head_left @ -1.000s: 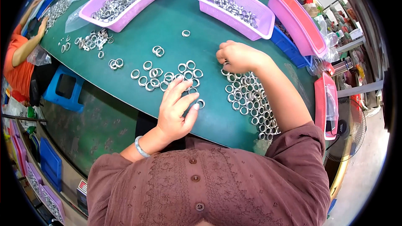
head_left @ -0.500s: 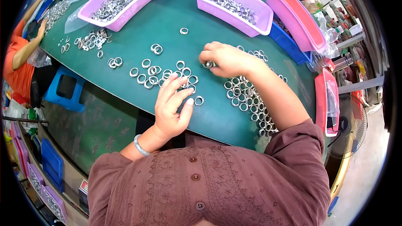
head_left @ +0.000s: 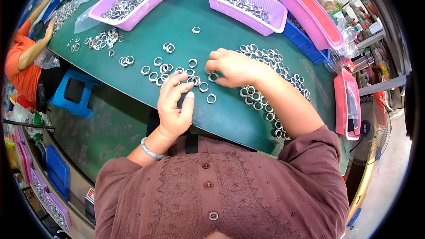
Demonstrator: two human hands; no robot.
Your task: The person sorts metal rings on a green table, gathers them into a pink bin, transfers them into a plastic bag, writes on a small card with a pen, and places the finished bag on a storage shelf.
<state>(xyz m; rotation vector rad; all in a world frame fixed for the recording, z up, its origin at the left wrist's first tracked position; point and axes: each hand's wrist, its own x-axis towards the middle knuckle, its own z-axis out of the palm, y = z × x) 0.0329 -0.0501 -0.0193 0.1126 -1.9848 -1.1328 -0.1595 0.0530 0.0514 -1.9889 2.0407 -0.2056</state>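
Silvery metal rings lie loose on the green table in a scattered group (head_left: pixel 158 61) left of centre. Above the near edge of that group is my left hand (head_left: pixel 175 108), fingers stretched apart, the fingertips over some rings and partly hiding them. My right hand (head_left: pixel 234 67) is curled, its thumb and fingers closed about a metal ring (head_left: pixel 213 77) at the tabletop. Beside and beneath my right forearm spreads a dense, flat patch of similar rings (head_left: pixel 254 93), part of it covered by the arm. One single ring (head_left: pixel 211 98) rests between my two hands, nearer to me.
Purple baskets (head_left: pixel 128 23) (head_left: pixel 248 15) of metal parts stand at the back. Stacked pink and blue trays (head_left: pixel 310 22) are at the far right, above a red basket (head_left: pixel 343 119) and a fan (head_left: pixel 369 128). A person in orange (head_left: pixel 22 55) works at left near a blue stool (head_left: pixel 73 93).
My right hand has moved left from the dense patch toward the scattered rings. My left hand has shifted slightly left and down. The view has also shifted a little.
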